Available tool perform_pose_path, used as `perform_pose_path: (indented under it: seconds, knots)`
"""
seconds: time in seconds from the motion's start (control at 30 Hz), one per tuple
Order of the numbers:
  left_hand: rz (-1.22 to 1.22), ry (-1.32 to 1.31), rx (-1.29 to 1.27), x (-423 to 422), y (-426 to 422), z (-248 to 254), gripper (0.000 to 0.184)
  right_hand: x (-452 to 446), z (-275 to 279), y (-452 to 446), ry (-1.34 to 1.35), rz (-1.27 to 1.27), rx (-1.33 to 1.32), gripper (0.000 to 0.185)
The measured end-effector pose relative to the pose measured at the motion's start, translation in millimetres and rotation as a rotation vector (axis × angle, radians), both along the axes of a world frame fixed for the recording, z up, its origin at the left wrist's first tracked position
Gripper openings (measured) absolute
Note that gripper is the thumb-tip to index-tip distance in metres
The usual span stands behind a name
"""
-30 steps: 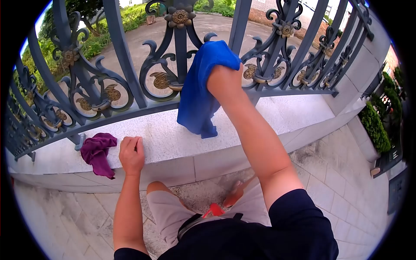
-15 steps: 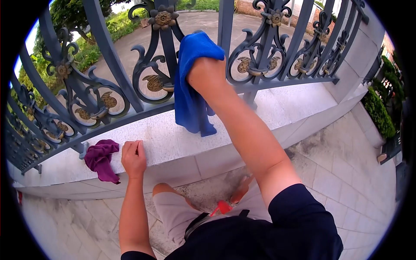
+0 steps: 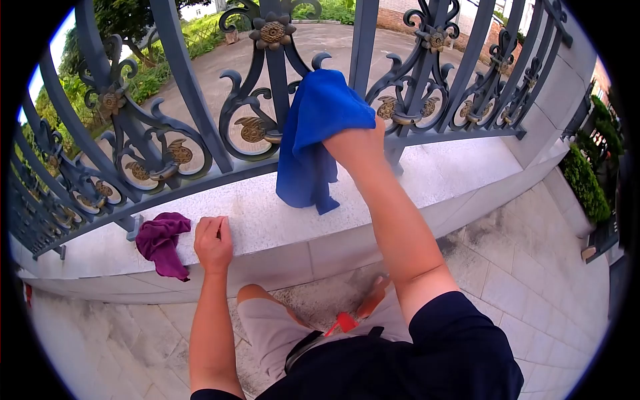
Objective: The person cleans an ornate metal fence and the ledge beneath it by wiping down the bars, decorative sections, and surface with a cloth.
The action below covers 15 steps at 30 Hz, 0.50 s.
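Observation:
My right hand (image 3: 362, 141) is mostly hidden under a blue cloth (image 3: 320, 130), which it presses against the scrollwork of the dark metal fence (image 3: 277, 80). The cloth's loose end hangs down in front of the bottom rail toward the ledge. On the pale stone ledge (image 3: 247, 220) rests my left hand (image 3: 215, 245), its fingers curled in and nothing seen in them. Just left of that hand lies a crumpled purple cloth (image 3: 163, 245), apart from it.
Scrolls and bronze-coloured flowers (image 3: 273, 31) stick out along the fence. A stone pillar (image 3: 560, 87) ends it on the right. Below the ledge is paved ground (image 3: 513, 267), with a green hedge (image 3: 583, 177) at far right. Something red (image 3: 345, 323) shows between my legs.
My right hand and the blue cloth have shifted to the right along the fence scrollwork. The view has turned slightly. My left hand and the purple cloth stay in place on the ledge.

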<state>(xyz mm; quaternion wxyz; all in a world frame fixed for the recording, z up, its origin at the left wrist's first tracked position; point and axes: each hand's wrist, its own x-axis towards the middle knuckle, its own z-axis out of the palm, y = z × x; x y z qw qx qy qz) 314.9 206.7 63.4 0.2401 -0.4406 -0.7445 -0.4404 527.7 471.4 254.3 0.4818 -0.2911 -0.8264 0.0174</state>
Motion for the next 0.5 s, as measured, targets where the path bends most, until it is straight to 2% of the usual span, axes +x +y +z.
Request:
perform_pose_path:
  seconds: [0.07,0.17,0.2,0.3,0.4,0.5]
  knots:
    - [0.002,0.003,-0.005,2,-1,2,0.004,19,-3,1,-0.109,-0.012,-0.171,0.027]
    - [-0.008,0.032,0.011,1,0,3,0.005,28,-33,28,-0.014,0.04,0.093,0.023]
    - [-0.008,0.029,0.014,0,1,4,0.005,33,-10,10,-0.081,0.006,-0.021,0.022]
    - [-0.005,0.013,0.002,1,-2,1,0.005,29,-20,20,0.076,0.092,0.295,0.021]
    - [-0.007,0.005,-0.003,1,-1,2,0.005,16,7,3,0.077,0.08,0.382,0.021]
    - [-0.005,0.007,-0.001,2,0,2,0.006,-14,16,15,0.327,0.2,0.477,0.021]
